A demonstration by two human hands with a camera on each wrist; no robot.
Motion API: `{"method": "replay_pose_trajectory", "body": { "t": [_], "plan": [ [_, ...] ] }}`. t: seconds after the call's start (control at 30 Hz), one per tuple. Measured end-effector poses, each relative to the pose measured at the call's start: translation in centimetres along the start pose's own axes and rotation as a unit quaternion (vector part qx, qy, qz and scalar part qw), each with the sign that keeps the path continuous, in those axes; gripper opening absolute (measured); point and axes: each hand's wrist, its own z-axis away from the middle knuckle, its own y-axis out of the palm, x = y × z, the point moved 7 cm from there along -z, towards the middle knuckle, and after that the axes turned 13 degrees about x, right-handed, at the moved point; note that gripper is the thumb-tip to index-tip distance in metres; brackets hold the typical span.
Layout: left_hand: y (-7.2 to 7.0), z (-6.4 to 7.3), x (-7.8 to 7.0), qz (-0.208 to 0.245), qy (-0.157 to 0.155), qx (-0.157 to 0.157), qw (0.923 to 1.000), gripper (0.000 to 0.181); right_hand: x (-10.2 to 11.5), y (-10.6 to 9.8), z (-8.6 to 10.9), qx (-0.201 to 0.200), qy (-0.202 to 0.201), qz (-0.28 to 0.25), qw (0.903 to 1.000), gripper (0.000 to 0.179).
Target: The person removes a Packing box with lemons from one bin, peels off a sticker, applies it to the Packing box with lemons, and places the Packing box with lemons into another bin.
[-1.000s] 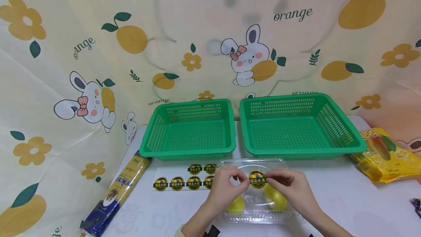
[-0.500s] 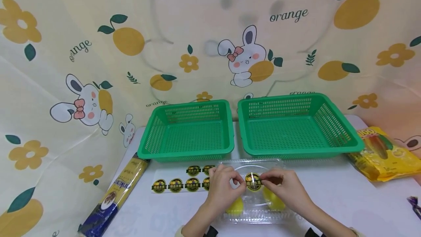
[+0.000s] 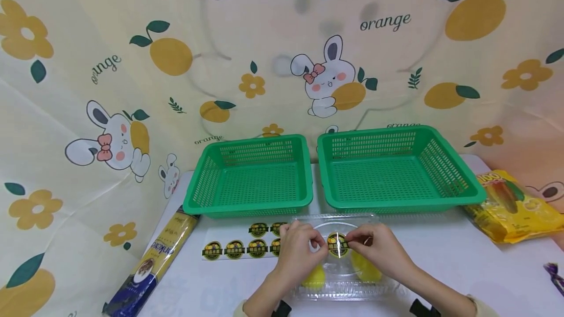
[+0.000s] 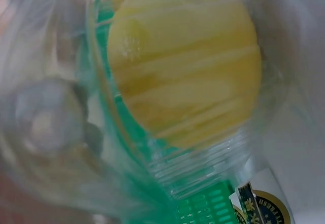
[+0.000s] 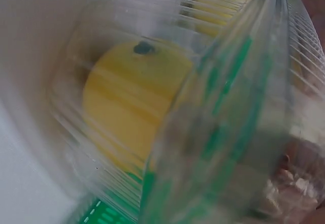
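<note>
A round black-and-gold fruit sticker (image 3: 338, 244) lies over the middle of the lid of a clear plastic clamshell box (image 3: 343, 287); whether it touches the lid is unclear. My left hand (image 3: 301, 248) pinches the sticker's left edge between thumb and index finger. At the opposite edge, my right hand (image 3: 379, 248) pinches it likewise. Inside the box, one yellow fruit (image 3: 315, 278) shows at the left and another yellow fruit (image 3: 365, 267) at the right. Both wrist views look through the box's ribbed walls at a yellow fruit (image 4: 185, 64); the fingertips are not clear there.
Two green baskets (image 3: 260, 180) (image 3: 396, 175) stand behind the box. A sheet of several stickers (image 3: 235, 248) lies left, partly under my left hand. A blue-and-gold packet (image 3: 150, 263) rests at far left. On the right are a yellow bag (image 3: 515, 209) and a small purple wrapper (image 3: 552, 275).
The sticker has tipped slightly and moved a little down onto or nearer the lid, still between both hands. The view has shifted slightly.
</note>
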Motion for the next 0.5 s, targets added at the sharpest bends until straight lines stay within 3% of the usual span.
{"method": "replay_pose_trajectory", "body": {
  "t": [0.5],
  "plan": [
    [-0.02, -0.06, 0.13, -0.014, -0.003, 0.005, 0.9999, 0.018, -0.15, 0.24, -0.39, 0.014, 0.014, 0.002, 0.9998, 0.011]
  ]
}}
